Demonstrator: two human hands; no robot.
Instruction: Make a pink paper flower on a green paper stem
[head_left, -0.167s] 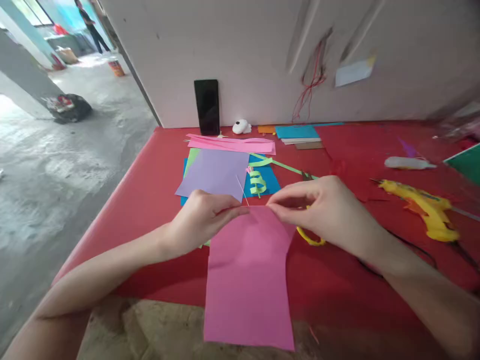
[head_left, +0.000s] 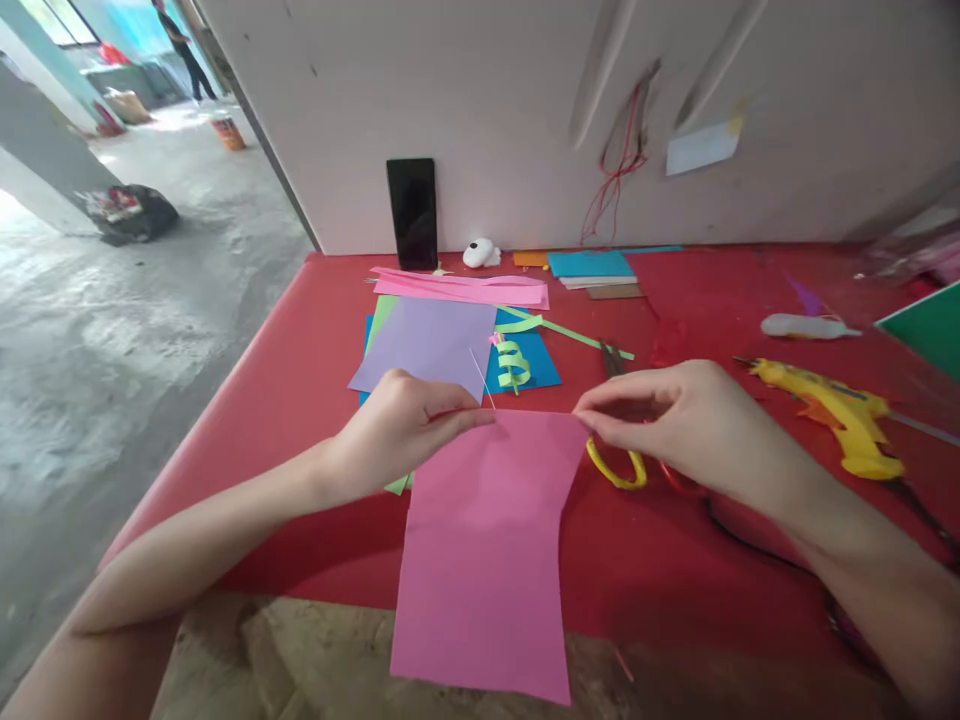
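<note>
A pink sheet of paper (head_left: pixel 484 560) hangs from both hands over the table's near edge. My left hand (head_left: pixel 401 430) pinches its top edge towards the left. At the top right corner, my right hand (head_left: pixel 675 420) grips the sheet between thumb and fingers. A thin pale stick or wire (head_left: pixel 482 378) rises by my left fingertips; whether they hold it I cannot tell. Behind the sheet lie a purple sheet (head_left: pixel 431 340) and a curled green paper strip (head_left: pixel 513 365) on blue paper (head_left: pixel 536 360). Scissors with a yellow handle loop (head_left: pixel 616 470) lie partly hidden by my right hand.
On the red table (head_left: pixel 285 400), a yellow glue gun (head_left: pixel 832 410) lies at right near a whitish tube (head_left: pixel 810 327). Pink strips (head_left: pixel 461 288), a white object (head_left: pixel 481 253) and a phone (head_left: pixel 414 215) stand or lie along the wall. A person (head_left: pixel 184 50) is far off.
My right hand has slid rightwards along the sheet's top edge to its corner, uncovering more of the scissors. The left hand stays nearly in place. The sheet's lower end has swung slightly left.
</note>
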